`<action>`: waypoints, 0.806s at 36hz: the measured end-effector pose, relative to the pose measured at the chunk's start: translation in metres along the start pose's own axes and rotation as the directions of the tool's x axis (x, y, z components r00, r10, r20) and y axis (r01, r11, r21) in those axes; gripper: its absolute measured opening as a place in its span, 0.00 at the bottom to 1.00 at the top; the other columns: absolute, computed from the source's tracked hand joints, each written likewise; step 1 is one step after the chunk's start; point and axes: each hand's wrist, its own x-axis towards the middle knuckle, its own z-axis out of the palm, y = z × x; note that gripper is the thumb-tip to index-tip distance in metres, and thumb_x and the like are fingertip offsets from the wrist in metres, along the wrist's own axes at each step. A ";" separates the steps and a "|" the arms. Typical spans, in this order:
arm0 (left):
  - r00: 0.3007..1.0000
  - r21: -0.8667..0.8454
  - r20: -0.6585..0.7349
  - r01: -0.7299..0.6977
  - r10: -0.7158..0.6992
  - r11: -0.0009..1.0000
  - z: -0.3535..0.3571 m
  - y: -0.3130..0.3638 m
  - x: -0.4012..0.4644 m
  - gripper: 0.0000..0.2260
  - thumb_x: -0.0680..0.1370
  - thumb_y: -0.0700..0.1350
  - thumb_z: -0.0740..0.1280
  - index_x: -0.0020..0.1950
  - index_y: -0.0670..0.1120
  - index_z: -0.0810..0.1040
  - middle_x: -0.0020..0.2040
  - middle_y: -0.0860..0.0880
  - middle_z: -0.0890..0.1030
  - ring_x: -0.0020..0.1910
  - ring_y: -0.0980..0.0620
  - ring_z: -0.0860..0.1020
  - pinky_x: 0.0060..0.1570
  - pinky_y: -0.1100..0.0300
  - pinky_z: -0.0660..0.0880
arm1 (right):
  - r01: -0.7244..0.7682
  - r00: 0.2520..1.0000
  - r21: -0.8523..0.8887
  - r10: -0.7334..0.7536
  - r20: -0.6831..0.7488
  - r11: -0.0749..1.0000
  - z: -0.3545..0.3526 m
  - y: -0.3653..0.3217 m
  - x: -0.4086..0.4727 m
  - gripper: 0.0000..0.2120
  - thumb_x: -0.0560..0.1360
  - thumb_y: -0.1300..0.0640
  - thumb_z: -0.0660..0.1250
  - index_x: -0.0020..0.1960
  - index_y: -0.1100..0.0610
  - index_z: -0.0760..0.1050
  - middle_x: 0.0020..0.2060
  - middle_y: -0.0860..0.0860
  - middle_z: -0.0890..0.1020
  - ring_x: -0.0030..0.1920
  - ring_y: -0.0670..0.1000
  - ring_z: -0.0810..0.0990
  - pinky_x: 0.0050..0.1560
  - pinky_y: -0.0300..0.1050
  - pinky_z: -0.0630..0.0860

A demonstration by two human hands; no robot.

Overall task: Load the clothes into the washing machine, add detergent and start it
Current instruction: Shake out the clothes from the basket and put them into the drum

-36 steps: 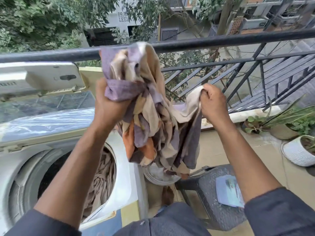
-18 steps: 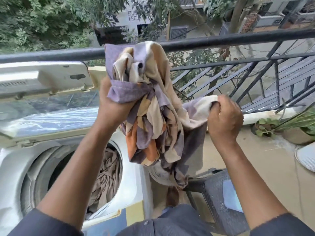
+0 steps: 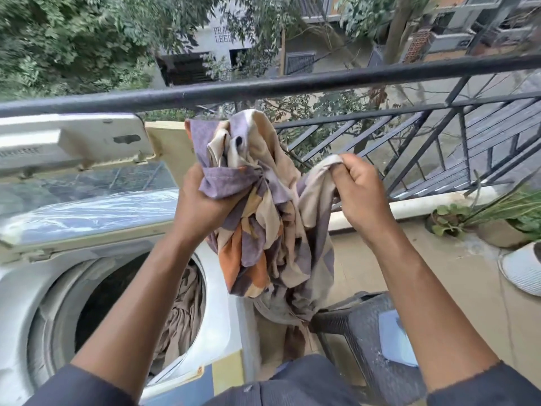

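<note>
A patterned cloth (image 3: 263, 238) in purple, cream and orange hangs bunched in the air, just right of the washing machine's tub. My left hand (image 3: 202, 200) grips its purple upper fold. My right hand (image 3: 360, 194) pinches a cream edge of the same cloth, level with the left hand. The top-loading washing machine (image 3: 26, 291) stands at the lower left with its lid (image 3: 70, 148) raised. A brown garment (image 3: 181, 315) lies inside the open drum. The cloth's lower end drapes down towards a dark stool (image 3: 360, 332).
A black metal railing (image 3: 292, 86) runs across behind the machine, close to the raised cloth. On the dark stool lies a pale blue packet (image 3: 395, 338). Potted plants (image 3: 497, 221) and a white pot (image 3: 524, 268) stand on the balcony floor at the right.
Both hands have come lower and closer together, gathering the cloth. My right hand has shifted left towards the bundle, and the view has swung a little to the left.
</note>
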 end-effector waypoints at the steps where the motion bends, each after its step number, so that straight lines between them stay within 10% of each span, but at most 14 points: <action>1: 0.999 0.006 0.048 0.002 -0.002 1.000 0.002 0.001 -0.001 0.14 0.73 0.46 0.81 0.57 0.46 0.88 0.54 0.50 0.89 0.56 0.50 0.87 0.59 0.43 0.83 | 0.024 0.999 0.051 -0.026 0.026 0.998 -0.001 -0.008 0.001 0.14 0.83 0.51 0.59 0.48 0.59 0.77 0.42 0.64 0.80 0.39 0.59 0.78 0.43 0.61 0.76; 5: 0.943 -0.009 0.331 0.042 -0.037 0.999 0.008 0.008 -0.005 0.17 0.68 0.43 0.85 0.53 0.54 0.87 0.51 0.57 0.89 0.54 0.59 0.86 0.56 0.62 0.81 | 0.158 0.979 0.126 -0.172 0.113 0.979 0.002 -0.037 0.002 0.14 0.84 0.53 0.60 0.47 0.62 0.77 0.40 0.62 0.79 0.40 0.61 0.77 0.45 0.61 0.74; 9: 0.900 0.287 0.436 -0.152 0.012 0.946 0.021 0.015 -0.004 0.17 0.68 0.68 0.78 0.49 0.60 0.85 0.48 0.60 0.87 0.52 0.61 0.85 0.53 0.59 0.80 | 0.297 0.923 0.158 -0.326 0.206 0.942 0.016 -0.059 -0.001 0.11 0.85 0.56 0.61 0.45 0.54 0.76 0.37 0.46 0.76 0.41 0.45 0.74 0.44 0.52 0.72; 15: 0.996 0.149 0.081 -0.059 0.047 0.987 0.043 -0.010 -0.006 0.22 0.68 0.62 0.81 0.52 0.47 0.84 0.47 0.46 0.87 0.49 0.41 0.87 0.47 0.38 0.83 | 0.235 0.901 0.248 -0.306 0.309 0.940 0.019 -0.058 -0.004 0.11 0.85 0.60 0.63 0.44 0.56 0.76 0.34 0.40 0.74 0.36 0.40 0.71 0.40 0.38 0.67; 19: 0.998 0.061 -0.055 -0.011 0.014 0.998 0.046 -0.003 -0.010 0.17 0.70 0.55 0.80 0.55 0.53 0.85 0.50 0.49 0.88 0.51 0.48 0.87 0.48 0.40 0.83 | 0.205 0.915 0.253 -0.277 0.295 0.946 0.012 -0.042 -0.014 0.07 0.83 0.58 0.67 0.58 0.58 0.81 0.50 0.49 0.84 0.50 0.48 0.83 0.52 0.45 0.79; 25: 0.982 0.004 -0.186 0.018 -0.017 1.000 0.043 0.013 -0.007 0.14 0.71 0.44 0.83 0.49 0.57 0.84 0.43 0.67 0.85 0.45 0.66 0.84 0.47 0.60 0.83 | 0.009 0.997 -0.047 -0.006 0.074 0.999 0.029 0.033 -0.051 0.07 0.77 0.58 0.68 0.53 0.50 0.74 0.43 0.47 0.81 0.45 0.51 0.80 0.47 0.56 0.80; 29: 0.974 0.041 -0.228 -0.010 0.019 0.999 0.041 0.027 -0.001 0.12 0.70 0.47 0.84 0.43 0.61 0.84 0.41 0.58 0.86 0.44 0.60 0.84 0.44 0.51 0.83 | -0.154 0.826 -0.579 0.426 0.370 0.801 0.048 0.084 -0.074 0.28 0.74 0.46 0.70 0.69 0.50 0.62 0.47 0.49 0.79 0.50 0.60 0.81 0.41 0.51 0.74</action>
